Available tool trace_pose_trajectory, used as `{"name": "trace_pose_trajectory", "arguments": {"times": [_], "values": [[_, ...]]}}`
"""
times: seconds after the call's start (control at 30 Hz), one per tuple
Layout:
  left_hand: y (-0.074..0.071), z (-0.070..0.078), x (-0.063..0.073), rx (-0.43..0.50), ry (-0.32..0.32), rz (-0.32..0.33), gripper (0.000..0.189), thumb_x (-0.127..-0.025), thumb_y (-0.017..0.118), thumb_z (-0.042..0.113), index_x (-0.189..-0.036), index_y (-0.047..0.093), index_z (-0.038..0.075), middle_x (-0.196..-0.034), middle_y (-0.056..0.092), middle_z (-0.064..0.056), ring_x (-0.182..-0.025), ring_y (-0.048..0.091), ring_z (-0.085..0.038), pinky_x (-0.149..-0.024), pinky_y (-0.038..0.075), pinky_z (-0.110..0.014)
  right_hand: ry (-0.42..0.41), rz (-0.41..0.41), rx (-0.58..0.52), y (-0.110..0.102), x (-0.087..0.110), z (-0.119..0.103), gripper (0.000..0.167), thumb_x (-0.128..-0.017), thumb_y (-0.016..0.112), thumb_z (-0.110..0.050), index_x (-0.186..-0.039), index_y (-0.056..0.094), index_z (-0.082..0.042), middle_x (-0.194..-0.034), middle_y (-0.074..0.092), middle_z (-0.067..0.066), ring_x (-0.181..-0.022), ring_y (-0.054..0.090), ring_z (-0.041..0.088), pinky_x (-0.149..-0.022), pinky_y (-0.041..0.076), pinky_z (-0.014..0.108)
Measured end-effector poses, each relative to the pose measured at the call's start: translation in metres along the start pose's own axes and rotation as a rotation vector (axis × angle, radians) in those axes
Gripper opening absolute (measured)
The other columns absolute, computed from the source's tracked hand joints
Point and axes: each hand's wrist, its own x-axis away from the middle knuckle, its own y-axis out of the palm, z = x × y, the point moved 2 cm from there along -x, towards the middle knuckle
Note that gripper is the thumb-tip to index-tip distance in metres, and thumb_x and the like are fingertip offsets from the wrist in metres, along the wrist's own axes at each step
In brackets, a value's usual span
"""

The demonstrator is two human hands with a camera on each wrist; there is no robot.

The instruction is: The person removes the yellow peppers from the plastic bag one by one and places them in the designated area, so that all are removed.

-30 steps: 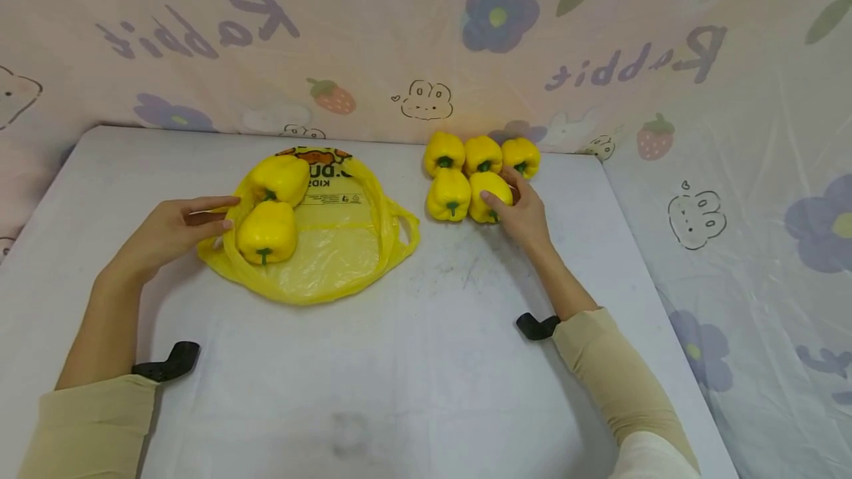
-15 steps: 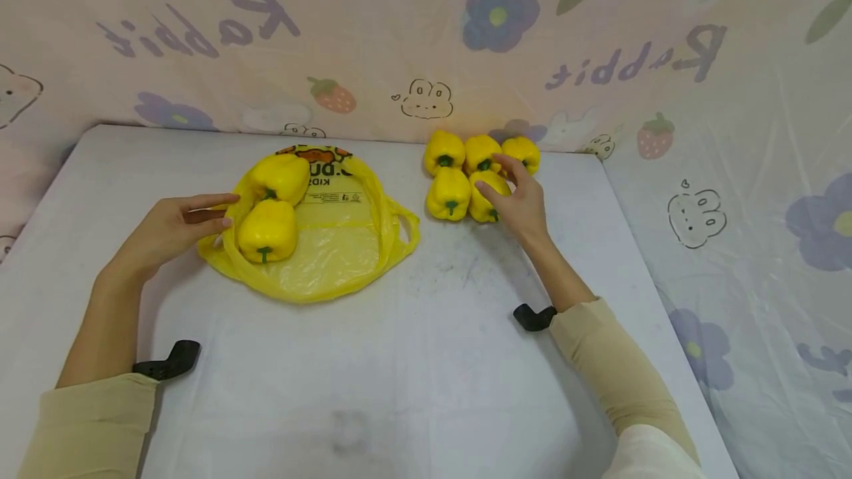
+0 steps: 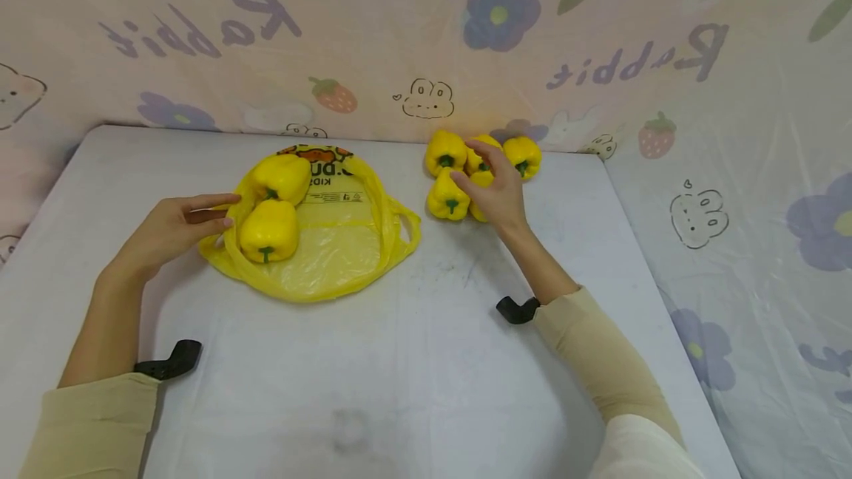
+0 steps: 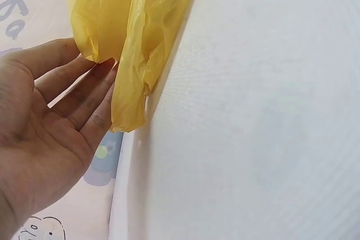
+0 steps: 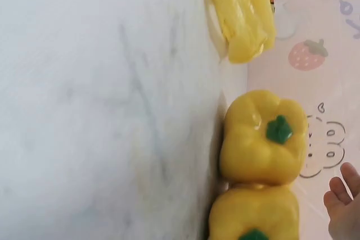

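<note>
In the head view, a yellow plastic bag lies with its mouth spread wide. Two yellow bell peppers are inside at its left. My left hand touches the bag's left rim with extended fingers, which the left wrist view shows against the bag. To the right, several more yellow bell peppers stand in two rows. Over them hovers my right hand, thumb and fingers spread apart, holding nothing and partly hiding two. In the right wrist view, its fingers appear beside a pepper.
A white-covered table carries everything. Behind it and on the right hangs a printed cloth with rabbits and flowers. A bag handle loop points toward the pepper group. Black devices sit at both wrists.
My right hand has moved left across the pepper group, from the front right pepper toward the front left one. The peppers, the bag and my left hand stay in place.
</note>
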Motion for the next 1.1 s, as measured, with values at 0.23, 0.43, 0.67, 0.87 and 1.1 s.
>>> {"name": "trace_pose_trajectory", "arguments": {"times": [0.23, 0.43, 0.67, 0.87, 1.1], "values": [[0.001, 0.0, 0.0, 0.006, -0.015, -0.014, 0.062, -0.098, 0.059, 0.045, -0.148, 0.047, 0.01, -0.153, 0.042, -0.016, -0.133, 0.042, -0.031, -0.102, 0.038, -0.043, 0.017, -0.074, -0.104, 0.018, -0.006, -0.025, 0.049, -0.086, 0.076, -0.005, -0.131, 0.058, 0.004, -0.134, 0.059, 0.017, -0.123, 0.051, 0.035, -0.111, 0.036, 0.042], [-0.001, 0.001, 0.0, -0.008, -0.013, -0.008, 0.062, -0.098, 0.059, 0.046, -0.148, 0.048, 0.011, -0.152, 0.043, -0.015, -0.132, 0.044, -0.028, -0.09, 0.039, -0.017, 0.055, -0.185, -0.065, 0.028, -0.006, -0.065, 0.051, -0.088, 0.075, -0.007, -0.134, 0.056, 0.003, -0.137, 0.056, 0.017, -0.126, 0.052, 0.028, -0.109, 0.038, 0.037], [-0.001, -0.001, 0.0, 0.007, 0.006, -0.004, 0.06, -0.098, 0.06, 0.045, -0.147, 0.049, 0.011, -0.151, 0.044, -0.015, -0.111, 0.046, 0.006, -0.08, 0.038, -0.005, 0.025, -0.261, -0.048, 0.044, -0.007, -0.076, 0.053, -0.088, 0.074, -0.006, -0.136, 0.054, 0.004, -0.139, 0.055, 0.018, -0.127, 0.052, 0.031, -0.109, 0.039, 0.037], [0.0, -0.002, -0.001, 0.027, 0.014, -0.003, 0.06, -0.098, 0.061, 0.043, -0.147, 0.049, 0.01, -0.151, 0.045, -0.016, -0.104, 0.046, 0.012, -0.079, 0.041, -0.005, 0.031, -0.311, -0.063, 0.06, -0.009, -0.079, 0.053, -0.09, 0.074, -0.008, -0.138, 0.053, 0.001, -0.142, 0.054, 0.014, -0.128, 0.051, 0.028, -0.111, 0.037, 0.039], [0.001, -0.004, -0.001, 0.021, 0.001, -0.002, 0.062, -0.097, 0.061, 0.045, -0.147, 0.049, 0.011, -0.151, 0.044, -0.015, -0.108, 0.045, 0.008, -0.079, 0.04, -0.005, 0.022, -0.362, -0.114, 0.084, -0.015, -0.064, 0.056, -0.091, 0.074, -0.011, -0.141, 0.051, -0.002, -0.144, 0.052, 0.014, -0.129, 0.05, 0.032, -0.111, 0.037, 0.043]]}}
